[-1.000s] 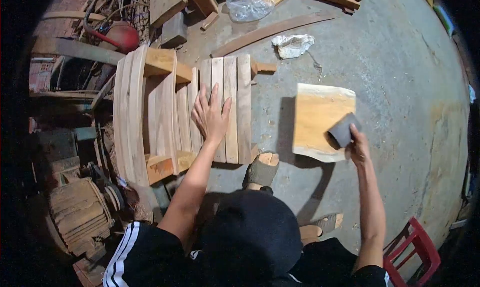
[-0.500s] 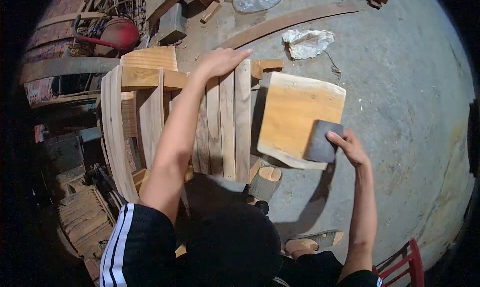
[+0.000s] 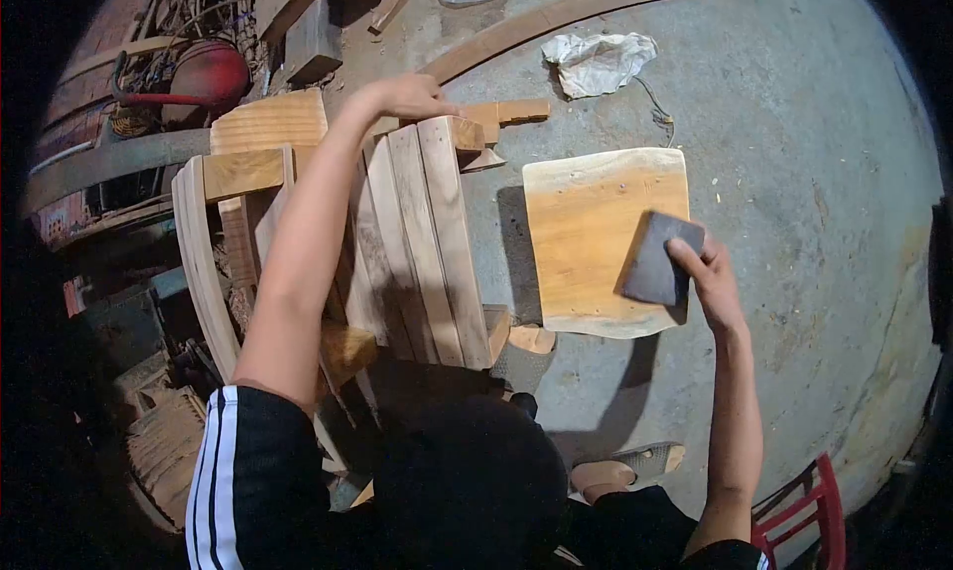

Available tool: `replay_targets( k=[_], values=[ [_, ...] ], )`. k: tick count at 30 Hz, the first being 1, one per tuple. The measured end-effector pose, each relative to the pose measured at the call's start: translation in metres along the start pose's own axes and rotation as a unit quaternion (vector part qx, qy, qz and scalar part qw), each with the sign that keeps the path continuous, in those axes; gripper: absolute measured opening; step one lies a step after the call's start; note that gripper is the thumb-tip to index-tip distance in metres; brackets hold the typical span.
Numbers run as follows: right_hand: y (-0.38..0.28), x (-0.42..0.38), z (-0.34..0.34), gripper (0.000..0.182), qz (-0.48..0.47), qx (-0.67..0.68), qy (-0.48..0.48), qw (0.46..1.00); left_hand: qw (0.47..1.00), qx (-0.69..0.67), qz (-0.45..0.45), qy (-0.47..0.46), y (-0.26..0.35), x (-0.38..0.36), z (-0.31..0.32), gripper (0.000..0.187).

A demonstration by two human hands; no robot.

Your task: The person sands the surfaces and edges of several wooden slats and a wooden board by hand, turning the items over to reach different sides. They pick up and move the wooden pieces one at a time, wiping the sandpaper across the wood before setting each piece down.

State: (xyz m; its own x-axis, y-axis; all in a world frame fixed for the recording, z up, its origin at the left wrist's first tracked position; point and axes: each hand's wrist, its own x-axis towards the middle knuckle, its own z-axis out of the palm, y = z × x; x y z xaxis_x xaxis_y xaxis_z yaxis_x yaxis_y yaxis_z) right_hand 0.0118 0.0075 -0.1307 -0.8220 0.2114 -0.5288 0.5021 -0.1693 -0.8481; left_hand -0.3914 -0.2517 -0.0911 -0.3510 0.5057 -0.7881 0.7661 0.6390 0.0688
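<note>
My right hand [image 3: 710, 272] grips a dark grey sanding pad [image 3: 660, 260], thumb on top, over the lower right of a yellowish wooden stool seat [image 3: 586, 232] with pale edges. On the left, a slatted wooden piece [image 3: 432, 242] stands tilted toward me. My left hand [image 3: 402, 98] rests at its top end, with the fingers pointing right; whether they grip the wood is hard to see. A short wood block [image 3: 521, 111] lies just right of that hand.
Crumpled white plastic [image 3: 601, 64] and a long curved board [image 3: 566, 14] lie on the floor ahead. A red round object [image 3: 210, 73] and scrap wood are at upper left. A red chair [image 3: 814, 515] stands at lower right.
The slatted piece has turned and tilted, and my left hand has shifted left and up with it. The sanding pad has moved slightly up and right, and now sits at a slant.
</note>
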Motion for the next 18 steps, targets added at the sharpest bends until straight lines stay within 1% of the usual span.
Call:
replay_targets(
  k=[1, 2, 3, 4, 5, 6, 7, 8, 9, 10, 11, 12, 13, 14, 15, 16, 17, 18],
  values=[
    [-0.009, 0.002, 0.007, 0.033, -0.053, 0.009, 0.061, 0.997, 0.995, -0.102, 0.005, 0.004, -0.009, 0.002, 0.015, 0.070],
    [-0.018, 0.004, 0.013, 0.036, -0.107, 0.018, 0.120, 0.987, 0.979, -0.204, 0.009, 0.006, -0.007, -0.002, 0.021, 0.079],
    [-0.027, 0.008, 0.017, 0.036, -0.106, 0.018, 0.120, 0.987, 0.971, -0.238, 0.008, 0.011, -0.006, -0.007, 0.027, 0.082],
    [-0.037, 0.013, 0.021, 0.036, -0.144, -0.037, 0.148, 0.978, 0.962, -0.271, 0.006, 0.015, 0.000, -0.016, 0.029, 0.086],
    [-0.046, 0.015, 0.024, 0.036, -0.180, -0.093, 0.175, 0.964, 0.944, -0.325, -0.046, -0.002, 0.001, -0.015, 0.034, 0.089],
    [-0.057, 0.011, 0.025, 0.036, -0.177, -0.093, 0.171, 0.965, 0.920, -0.380, -0.099, -0.021, 0.002, -0.016, 0.040, 0.093],
    [-0.071, 0.009, 0.025, 0.035, -0.093, -0.124, 0.059, 0.986, 0.918, -0.382, -0.102, -0.022, 0.000, -0.021, 0.042, 0.093],
    [-0.082, 0.009, 0.026, 0.035, -0.010, -0.151, -0.052, 0.987, 0.918, -0.390, -0.065, -0.038, -0.004, -0.026, 0.038, 0.096],
    [-0.087, 0.011, 0.032, 0.045, -0.022, -0.251, -0.097, 0.963, 0.917, -0.393, -0.047, -0.048, -0.006, -0.030, 0.036, 0.098],
    [-0.086, 0.013, 0.038, 0.045, -0.022, -0.248, -0.098, 0.964, 0.916, -0.396, -0.029, -0.058, -0.007, -0.034, 0.033, 0.100],
    [-0.083, 0.015, 0.046, 0.048, -0.118, -0.352, -0.105, 0.923, 0.925, -0.376, -0.031, -0.036, -0.006, -0.038, 0.034, 0.101],
    [-0.082, 0.017, 0.055, 0.051, -0.211, -0.450, -0.111, 0.860, 0.933, -0.357, -0.034, -0.013, -0.005, -0.042, 0.036, 0.102],
    [-0.096, 0.018, 0.063, 0.050, -0.243, -0.508, -0.060, 0.824, 0.936, -0.351, -0.031, 0.006, -0.005, -0.046, 0.038, 0.095],
    [-0.100, 0.025, 0.075, 0.050, -0.242, -0.508, -0.066, 0.824, 0.934, -0.356, -0.033, 0.003, 0.003, -0.056, 0.036, 0.095],
    [-0.104, 0.037, 0.086, 0.043, -0.331, -0.471, 0.014, 0.818, 0.924, -0.382, -0.025, 0.017, 0.012, -0.067, 0.031, 0.091],
    [-0.110, 0.049, 0.097, 0.036, -0.414, -0.426, 0.096, 0.799, 0.913, -0.406, -0.014, 0.032, 0.019, -0.073, 0.029, 0.088],
    [-0.109, 0.061, 0.112, 0.032, -0.420, -0.419, -0.022, 0.805, 0.913, -0.407, -0.011, 0.032, 0.017, -0.072, 0.032, 0.088],
    [-0.105, 0.075, 0.131, 0.028, -0.419, -0.407, -0.138, 0.800, 0.909, -0.414, -0.001, 0.039, 0.012, -0.071, 0.036, 0.086]
  ],
)
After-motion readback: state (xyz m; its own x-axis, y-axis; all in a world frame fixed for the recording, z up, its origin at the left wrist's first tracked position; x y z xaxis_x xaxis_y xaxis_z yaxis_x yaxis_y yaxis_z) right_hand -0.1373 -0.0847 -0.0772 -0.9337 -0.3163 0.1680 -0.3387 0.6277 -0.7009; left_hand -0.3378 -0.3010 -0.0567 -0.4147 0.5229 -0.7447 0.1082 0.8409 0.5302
